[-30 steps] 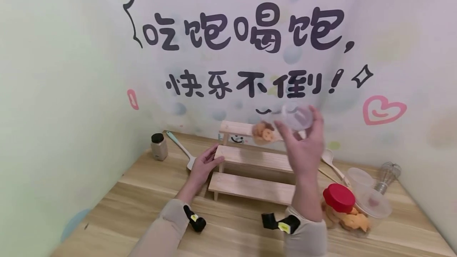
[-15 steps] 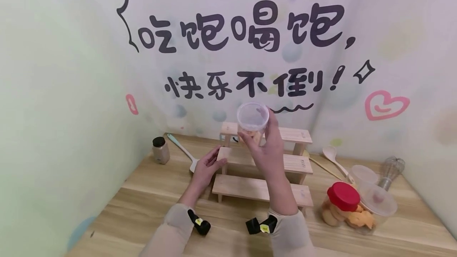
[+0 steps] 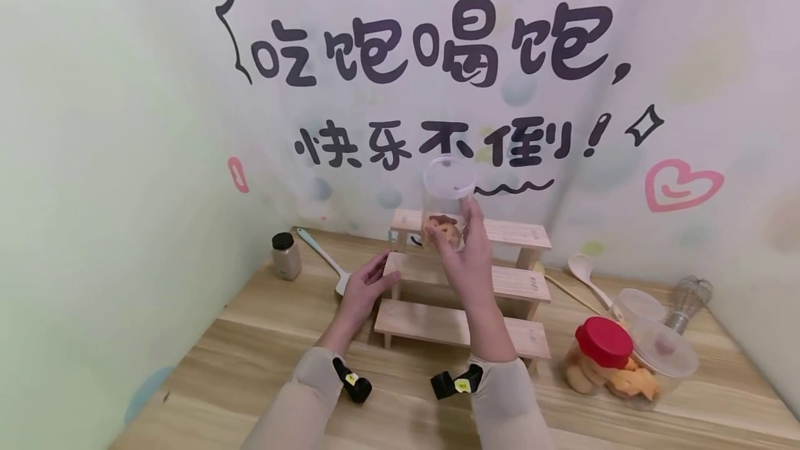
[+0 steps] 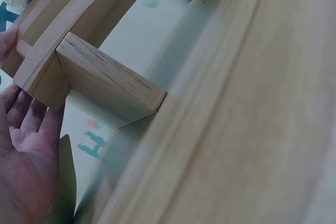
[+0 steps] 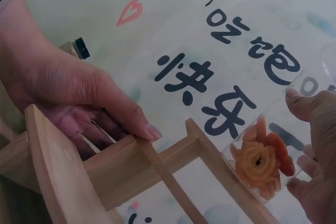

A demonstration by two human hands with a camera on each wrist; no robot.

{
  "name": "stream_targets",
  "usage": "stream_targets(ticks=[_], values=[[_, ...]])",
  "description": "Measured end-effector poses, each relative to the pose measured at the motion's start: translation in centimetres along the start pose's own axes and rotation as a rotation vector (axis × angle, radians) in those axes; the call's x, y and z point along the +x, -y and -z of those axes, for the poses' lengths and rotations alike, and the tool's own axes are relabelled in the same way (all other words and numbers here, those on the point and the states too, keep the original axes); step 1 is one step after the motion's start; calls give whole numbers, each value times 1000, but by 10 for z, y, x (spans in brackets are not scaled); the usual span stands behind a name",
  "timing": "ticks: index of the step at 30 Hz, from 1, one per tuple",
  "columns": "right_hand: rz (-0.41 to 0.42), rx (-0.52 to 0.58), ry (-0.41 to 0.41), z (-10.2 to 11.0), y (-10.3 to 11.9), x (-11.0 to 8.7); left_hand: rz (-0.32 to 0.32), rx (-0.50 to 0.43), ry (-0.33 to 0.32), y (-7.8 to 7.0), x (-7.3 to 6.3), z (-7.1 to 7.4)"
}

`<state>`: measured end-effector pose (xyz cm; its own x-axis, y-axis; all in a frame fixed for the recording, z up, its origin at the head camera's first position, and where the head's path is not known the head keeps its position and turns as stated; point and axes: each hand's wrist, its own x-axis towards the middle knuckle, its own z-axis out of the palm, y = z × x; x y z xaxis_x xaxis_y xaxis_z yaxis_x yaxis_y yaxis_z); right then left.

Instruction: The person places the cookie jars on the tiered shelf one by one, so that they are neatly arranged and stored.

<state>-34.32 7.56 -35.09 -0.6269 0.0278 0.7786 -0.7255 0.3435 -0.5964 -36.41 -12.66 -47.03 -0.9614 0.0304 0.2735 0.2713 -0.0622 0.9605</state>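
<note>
A three-tier wooden display rack (image 3: 425, 321) stands on the table against the wall. My left hand (image 3: 364, 288) grips the left end of its middle tier, thumb on top and fingers behind, as the left wrist view also shows around the board (image 4: 39, 72). My right hand (image 3: 470, 262) holds a clear plastic jar (image 3: 441, 205) with a translucent lid, thumb on one side and fingers on the other. Orange-brown cookies (image 5: 257, 161) fill its lower part. In the right wrist view the jar's base is right at the top tier (image 5: 231, 179), left of its middle.
Right of the rack stand a red-lidded cookie jar (image 3: 603, 344) and a clear lidded tub (image 3: 667, 353), with another clear container (image 3: 639, 307) behind. A whisk (image 3: 689, 297) and a pale spoon (image 3: 587, 276) lie farther back. At left are a black-lidded bottle (image 3: 286, 259) and a spatula (image 3: 321, 253).
My right hand has carried the jar leftward from the rack's right side, turning it from tilted to nearly upright over the top tier. The left hand has kept its grip on the rack.
</note>
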Motion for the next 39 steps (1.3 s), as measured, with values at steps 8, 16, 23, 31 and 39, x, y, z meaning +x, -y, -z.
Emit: stream_targets(ticks=[8, 16, 23, 31, 39], values=[[-56, 22, 32, -4, -8, 9, -13, 8, 8, -7, 11, 1], [-53, -19, 29, -5, -13, 12, 7, -5, 48, -32, 6, 0], [-93, -24, 23, -7, -20, 9, 11, -25, 44, -41, 0, 0], [-171, -111, 39, -7, -24, 2, 9, -21, 37, -39, -4, -1], [-233, -124, 65, -6, -24, -7, 18, -10, 47, -35, -11, -2]])
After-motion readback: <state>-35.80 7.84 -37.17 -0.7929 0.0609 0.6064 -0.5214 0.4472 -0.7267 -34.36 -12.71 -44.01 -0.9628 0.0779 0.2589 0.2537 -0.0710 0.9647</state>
